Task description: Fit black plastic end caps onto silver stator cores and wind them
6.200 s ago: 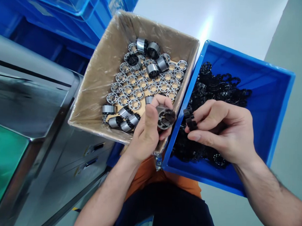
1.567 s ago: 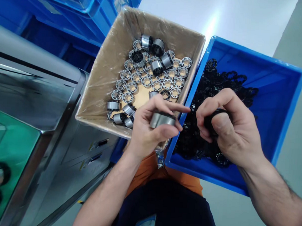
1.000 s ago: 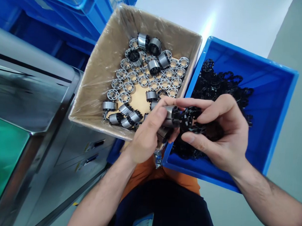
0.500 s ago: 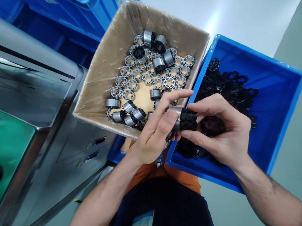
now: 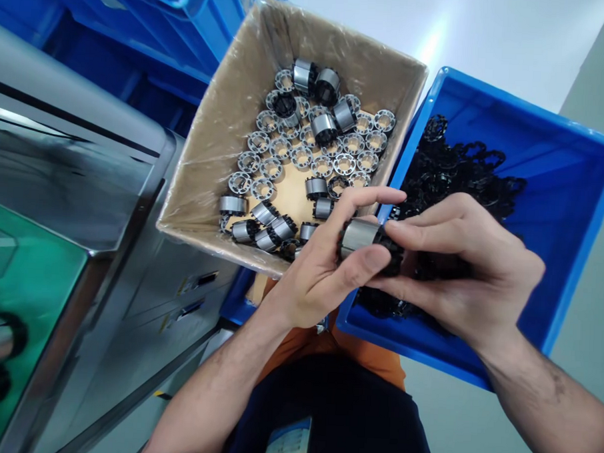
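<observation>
My left hand [image 5: 325, 267] is closed round a silver stator core [image 5: 360, 236], its thumb reaching across the front and its index finger stretched out above. A black slotted plastic ring [image 5: 391, 254] sits at the core's right end, partly hidden by fingers. My right hand [image 5: 470, 260] pinches this black ring between thumb and fingertips. Dark shapes show in the hollow of the right hand, but whether it holds another ring there I cannot tell. Both hands are over the gap between the lined carton and the blue bin.
A plastic-lined carton [image 5: 206, 135] holds bare cores standing in rows and several black-capped cores lying about. On the right, a blue bin [image 5: 562, 231] contains a heap of black plastic rings [image 5: 465, 167]. A metal machine with a green surface [image 5: 39, 295] stands at left.
The right hand has turned, its knuckles moving right. The left thumb has slid right toward the black ring, which now shows less beyond the core. The whole view has shifted slightly.
</observation>
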Demonstrator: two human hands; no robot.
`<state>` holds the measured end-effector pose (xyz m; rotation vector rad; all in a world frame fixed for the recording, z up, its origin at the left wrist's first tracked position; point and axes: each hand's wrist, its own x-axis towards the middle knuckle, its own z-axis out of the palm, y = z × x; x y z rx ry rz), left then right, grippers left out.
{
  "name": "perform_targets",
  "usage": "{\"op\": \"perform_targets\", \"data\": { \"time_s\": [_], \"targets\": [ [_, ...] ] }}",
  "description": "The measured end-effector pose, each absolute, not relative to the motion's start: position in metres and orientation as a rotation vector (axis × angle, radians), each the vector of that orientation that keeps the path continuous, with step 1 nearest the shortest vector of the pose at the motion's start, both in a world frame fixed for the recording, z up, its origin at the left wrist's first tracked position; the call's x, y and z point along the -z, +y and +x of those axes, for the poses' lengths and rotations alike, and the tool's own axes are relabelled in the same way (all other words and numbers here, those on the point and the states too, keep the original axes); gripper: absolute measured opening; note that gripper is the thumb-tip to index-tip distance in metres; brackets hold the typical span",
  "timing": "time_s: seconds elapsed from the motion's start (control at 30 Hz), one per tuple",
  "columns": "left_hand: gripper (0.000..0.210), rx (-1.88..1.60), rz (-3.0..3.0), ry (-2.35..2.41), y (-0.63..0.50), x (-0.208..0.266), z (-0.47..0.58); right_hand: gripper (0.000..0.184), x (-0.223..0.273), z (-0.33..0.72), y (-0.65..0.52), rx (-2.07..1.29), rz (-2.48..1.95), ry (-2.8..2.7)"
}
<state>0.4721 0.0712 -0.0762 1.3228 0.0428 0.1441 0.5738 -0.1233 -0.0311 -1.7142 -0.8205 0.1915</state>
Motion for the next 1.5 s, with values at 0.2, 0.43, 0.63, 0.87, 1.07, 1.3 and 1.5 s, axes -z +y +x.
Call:
{"op": "perform_targets", "data": {
  "time_s": [0.2,0.43,0.63,0.87,1.07,1.3,1.5],
  "targets": [
    [0.066,-0.019,1.353,-0.011,0.083,0.072,0.471,0.050,0.031,0.587,-0.125,-0.405,-1.626,-0.739],
    [0.035,-0.161,2.048,0.321,0.160,0.080,0.480,0.046,0.045,0.609,-0.130,-0.415,-1.333,-0.441],
    [0.086,-0.270,2.006,0.373,0.176,0.089,0.487,0.051,0.044,0.598,-0.123,-0.545,-1.485,-0.527],
    [0.042,-0.188,1.104,0.464,0.101,0.060,0.503,0.053,0.040,0.590,-0.116,-0.501,-1.532,-0.619],
    [0.065,-0.020,1.031,0.354,0.057,0.061,0.485,0.050,0.038,0.586,-0.119,-0.390,-1.595,-0.675],
    [0.043,0.001,1.034,0.161,0.064,0.080,0.472,0.044,0.041,0.581,-0.118,-0.314,-1.625,-0.747],
    [0.050,0.059,1.159,0.221,0.064,0.073,0.471,0.048,0.045,0.585,-0.117,-0.273,-1.663,-0.788]
  ]
}}
